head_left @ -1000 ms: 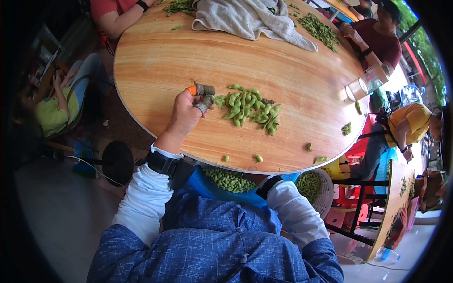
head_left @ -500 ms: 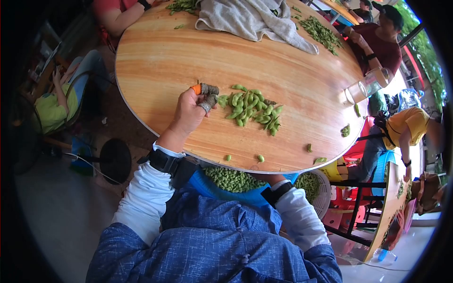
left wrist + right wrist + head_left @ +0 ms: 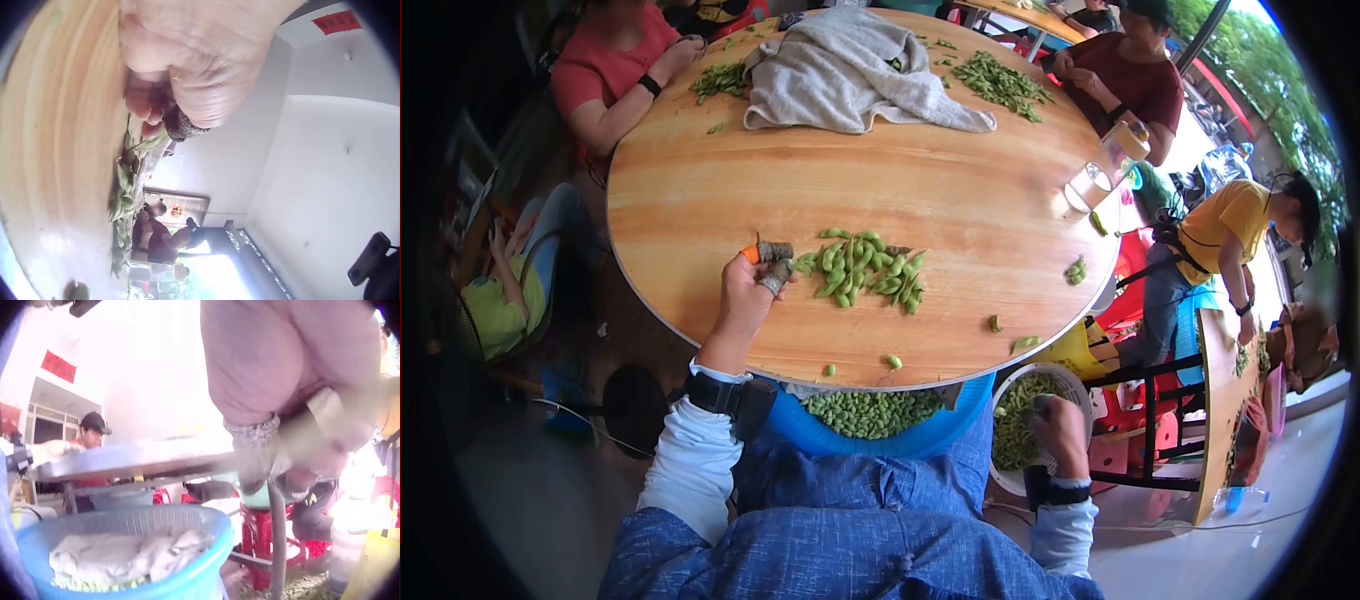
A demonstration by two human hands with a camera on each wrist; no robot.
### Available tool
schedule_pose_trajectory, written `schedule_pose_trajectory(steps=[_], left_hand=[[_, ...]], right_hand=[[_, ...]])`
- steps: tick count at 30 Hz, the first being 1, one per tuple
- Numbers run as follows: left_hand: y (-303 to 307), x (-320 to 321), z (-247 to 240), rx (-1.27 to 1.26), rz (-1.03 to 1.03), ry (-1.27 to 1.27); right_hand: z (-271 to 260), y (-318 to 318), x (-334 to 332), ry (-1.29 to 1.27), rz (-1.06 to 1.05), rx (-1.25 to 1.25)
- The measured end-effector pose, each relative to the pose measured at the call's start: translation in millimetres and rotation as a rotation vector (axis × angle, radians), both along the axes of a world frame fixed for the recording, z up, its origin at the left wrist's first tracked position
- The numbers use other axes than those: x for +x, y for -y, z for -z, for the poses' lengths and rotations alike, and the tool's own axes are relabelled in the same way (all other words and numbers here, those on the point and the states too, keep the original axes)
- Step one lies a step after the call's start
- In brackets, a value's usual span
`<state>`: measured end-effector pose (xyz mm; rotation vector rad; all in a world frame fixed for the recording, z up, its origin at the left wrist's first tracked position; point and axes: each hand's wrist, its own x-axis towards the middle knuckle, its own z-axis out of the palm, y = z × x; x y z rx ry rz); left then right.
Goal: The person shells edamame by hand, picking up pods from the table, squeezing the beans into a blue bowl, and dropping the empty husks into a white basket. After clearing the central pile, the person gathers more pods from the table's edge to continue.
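My left hand (image 3: 745, 295) is over the near left of the round wooden table, with grey wrapping on its thumb and a finger and an orange band below. It pinches a green soybean pod (image 3: 153, 141) at the left end of a small heap of pods (image 3: 860, 268). Off the table's near right edge, my right hand (image 3: 1060, 432) hangs over a white basket (image 3: 998, 440) of green pods. In the right wrist view its wrapped thumb (image 3: 253, 434) and curled fingers are blurred by a pale streak, and I cannot tell whether they hold anything.
A blue basin (image 3: 970, 405) of shelled beans sits below the table edge, with a cloth in it. A grey towel (image 3: 840, 70), pod piles (image 3: 1000, 85) and a clear bottle (image 3: 1105, 170) stand on the table (image 3: 700, 190). Several people sit around; another bends at the right.
My right hand has come out from under the table edge and moved right, over the white basket. The head view has turned right. My left hand stays beside the pod heap.
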<state>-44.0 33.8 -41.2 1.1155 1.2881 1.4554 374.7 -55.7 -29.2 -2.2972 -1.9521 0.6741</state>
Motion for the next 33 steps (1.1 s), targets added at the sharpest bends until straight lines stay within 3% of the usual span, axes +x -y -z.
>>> schedule_pose_trajectory(steps=[1, 3, 5, 7, 9, 11, 14, 17, 19, 22, 26, 28, 30, 33], left_hand=[[0, 0, -2, -0.015, 0.001, 0.012], [0, 4, -6, -0.046, 0.007, 0.035], [-1, 1, -3, -0.029, 0.017, 0.039], [-1, 4, 0, 0.006, -0.026, -0.011], [2, 4, -1, 0.019, -0.023, -0.010], [6, 2, -1, 0.045, -0.007, 0.046], [26, 17, -24, 0.105, 0.057, 0.086], [48, 57, -50, 0.130, 0.199, 0.164], [57, 79, -55, 0.164, 0.318, 0.205], [66, 98, -58, 0.164, 0.439, 0.165], [70, 103, -57, 0.160, 0.532, -0.018], [69, 98, -57, 0.077, 0.501, -0.113], [60, 81, -53, 0.062, 0.334, -0.104], [32, 48, -53, 0.057, 0.146, -0.153]], right_hand=[[-5, 5, 3, -0.104, 0.100, 0.191], [-26, 3, -8, -0.177, 0.091, 0.377], [-28, -7, -35, -0.443, -0.008, 0.575], [-26, -19, -67, -0.622, -0.107, 0.527], [-35, -36, -88, -0.425, -0.345, 0.399], [-33, -50, -96, -0.250, -0.290, 0.558], [-48, -56, -95, -0.466, -0.173, 0.708], [-53, -42, -118, -1.195, -0.180, 0.260], [-60, -39, -130, -1.494, -0.171, -0.092], [-54, -40, -139, -1.674, -0.177, -0.202], [-41, -32, -135, -1.633, -0.182, -0.075], [-42, -29, -113, -1.557, -0.073, -0.015], [-37, -27, -82, -1.444, 0.078, 0.308], [-20, -24, -20, -1.700, 0.429, 0.555]])
